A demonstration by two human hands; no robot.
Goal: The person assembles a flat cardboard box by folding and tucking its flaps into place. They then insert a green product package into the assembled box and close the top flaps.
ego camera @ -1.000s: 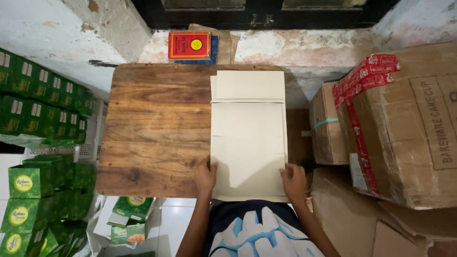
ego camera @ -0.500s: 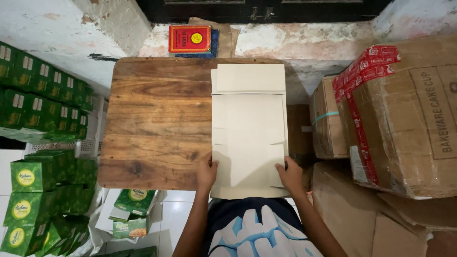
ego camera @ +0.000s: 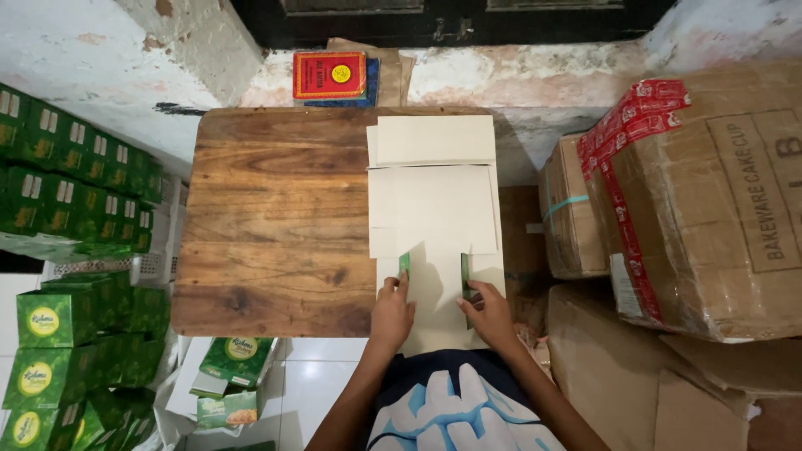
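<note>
A stack of flat cream cardboard box blanks lies on the right part of a wooden table. My left hand presses on the near left flap of the top blank, folding it up so its green printed side shows. My right hand does the same with the near right flap. Both hands rest at the table's near edge, close together, with the blank's middle tab between them.
Stacks of green boxes line the left, and more lie on the floor. Large brown cartons stand at the right. A red box sits on the ledge behind the table.
My hands have moved inward from the blank's outer corners. The two near side flaps are now folded up, showing green.
</note>
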